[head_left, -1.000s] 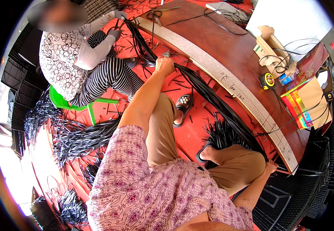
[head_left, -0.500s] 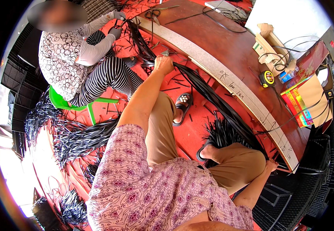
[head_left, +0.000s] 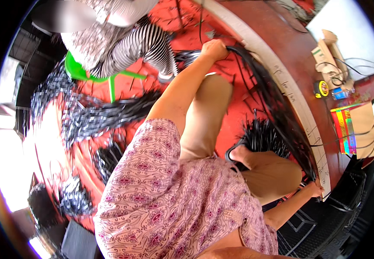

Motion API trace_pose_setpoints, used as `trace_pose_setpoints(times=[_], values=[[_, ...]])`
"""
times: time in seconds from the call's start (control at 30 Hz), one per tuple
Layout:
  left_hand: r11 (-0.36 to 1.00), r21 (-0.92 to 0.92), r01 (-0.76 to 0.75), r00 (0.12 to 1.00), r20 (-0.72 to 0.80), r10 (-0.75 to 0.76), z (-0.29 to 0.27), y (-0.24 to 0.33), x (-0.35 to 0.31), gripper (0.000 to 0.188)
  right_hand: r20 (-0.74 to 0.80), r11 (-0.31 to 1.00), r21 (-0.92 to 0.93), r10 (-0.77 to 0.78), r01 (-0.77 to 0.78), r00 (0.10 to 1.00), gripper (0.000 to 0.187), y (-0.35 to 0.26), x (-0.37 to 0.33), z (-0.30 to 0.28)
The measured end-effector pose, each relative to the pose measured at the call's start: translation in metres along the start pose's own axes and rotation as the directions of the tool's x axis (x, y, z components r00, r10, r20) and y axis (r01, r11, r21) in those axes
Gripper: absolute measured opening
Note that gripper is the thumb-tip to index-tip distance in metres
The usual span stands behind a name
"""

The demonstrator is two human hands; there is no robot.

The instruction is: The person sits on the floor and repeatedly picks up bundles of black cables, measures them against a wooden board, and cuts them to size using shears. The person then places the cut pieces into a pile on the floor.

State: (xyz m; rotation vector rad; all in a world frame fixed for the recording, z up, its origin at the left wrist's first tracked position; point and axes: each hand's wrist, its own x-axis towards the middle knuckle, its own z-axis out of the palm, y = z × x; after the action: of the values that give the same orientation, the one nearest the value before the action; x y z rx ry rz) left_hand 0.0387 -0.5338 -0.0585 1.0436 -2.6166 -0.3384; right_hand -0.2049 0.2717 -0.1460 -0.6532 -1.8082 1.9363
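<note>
A long bundle of black flat strips (head_left: 277,110) runs along the pale edge of the table, sagging in a curve. My left hand (head_left: 215,49) is closed round it at the far end of the stretch. At the near right corner of the table, my right hand (head_left: 314,190) grips the other end, its fingers partly hidden. Left of my left hand, more strips (head_left: 188,57) show beside a co-worker's striped trouser leg (head_left: 137,49). Below the bundle, by my foot, a second bunch of black strips (head_left: 264,138) lies on the red floor covering.
The co-worker sits on a green stool (head_left: 77,69) at upper left. Piles of black strips (head_left: 96,118) cover the floor at left. On the reddish-brown table (head_left: 290,54) are a tape measure (head_left: 321,89), torn cardboard (head_left: 331,60) and a colourful box (head_left: 353,129). Black woven furniture (head_left: 338,224) stands at right.
My view has shifted, so the co-worker sits higher and their hands are out of sight. The bundle now bows closer to the table edge. Both hands keep their grip.
</note>
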Motion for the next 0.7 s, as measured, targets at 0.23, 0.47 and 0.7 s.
trace_pose_setpoints(times=[0.23, 0.47, 0.7], values=[[0.991, -0.13, 0.044, 0.999, 0.008, -0.043, -0.008, -0.027, -0.129, 0.021, 0.137, 0.703, 0.704, 0.006, -0.101, 0.991, 0.049, -0.175, -0.064, 0.056], [0.978, -0.175, 0.11, 0.981, 0.178, -0.079, -0.041, 0.003, -0.182, 0.04, 0.232, 0.429, -0.544, -0.748, 0.721, 0.621, 0.019, -0.201, 0.137, -0.045], [0.929, -0.247, 0.277, 0.927, 0.324, -0.19, -0.11, -0.002, -0.291, 0.037, 0.347, 0.511, 0.172, -0.831, 0.842, 0.434, 0.028, -0.267, 0.019, 0.131]])
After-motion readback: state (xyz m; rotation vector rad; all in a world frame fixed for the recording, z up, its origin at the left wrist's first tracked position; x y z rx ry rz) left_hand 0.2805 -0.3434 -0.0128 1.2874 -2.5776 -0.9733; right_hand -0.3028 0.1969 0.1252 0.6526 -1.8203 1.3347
